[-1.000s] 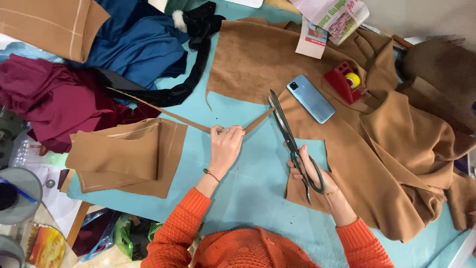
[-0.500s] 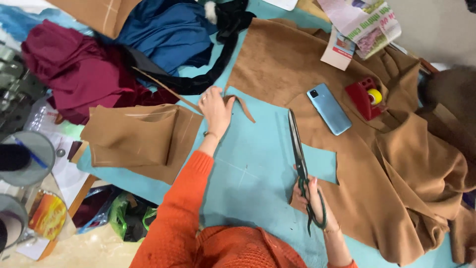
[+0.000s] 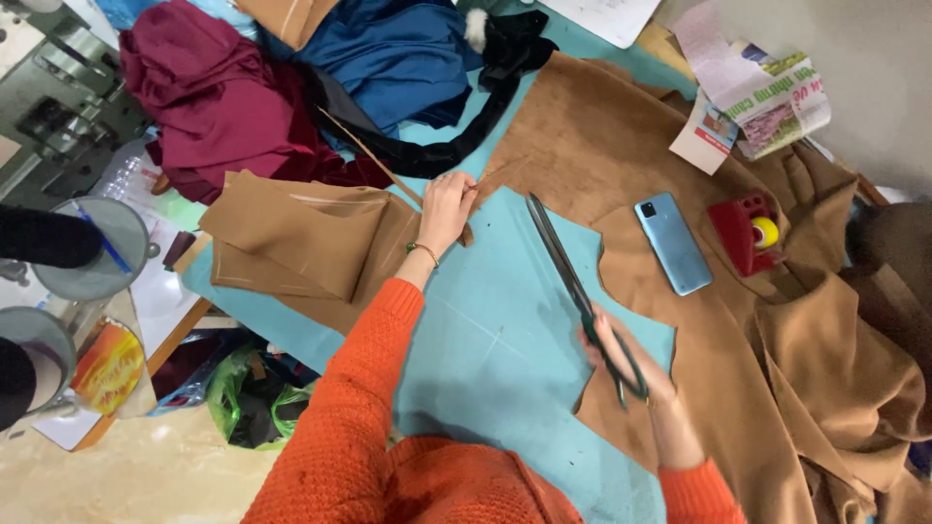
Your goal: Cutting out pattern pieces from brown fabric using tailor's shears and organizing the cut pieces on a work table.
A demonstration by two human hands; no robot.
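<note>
My left hand (image 3: 445, 209) pinches a narrow strip of tan fabric (image 3: 374, 160) that runs up and left over the folded tan pieces (image 3: 301, 247). My right hand (image 3: 626, 354) grips the handles of long dark scissors (image 3: 568, 277), whose blades lie on the teal table (image 3: 485, 330) and point toward the left hand. A large sheet of tan cloth (image 3: 621, 146) spreads over the right half of the table.
A blue phone (image 3: 674, 243) and a red tape holder (image 3: 746, 233) rest on the tan cloth. Maroon fabric (image 3: 209, 97), blue fabric (image 3: 398, 53) and a black strip (image 3: 456, 141) are piled at the far left. Printed papers (image 3: 752, 97) lie at the far right; bags sit on the floor at left.
My left hand has carried the tan strip leftward toward the folded pieces. My right hand with the scissors has stayed near the cloth's cut edge. The view has shifted.
</note>
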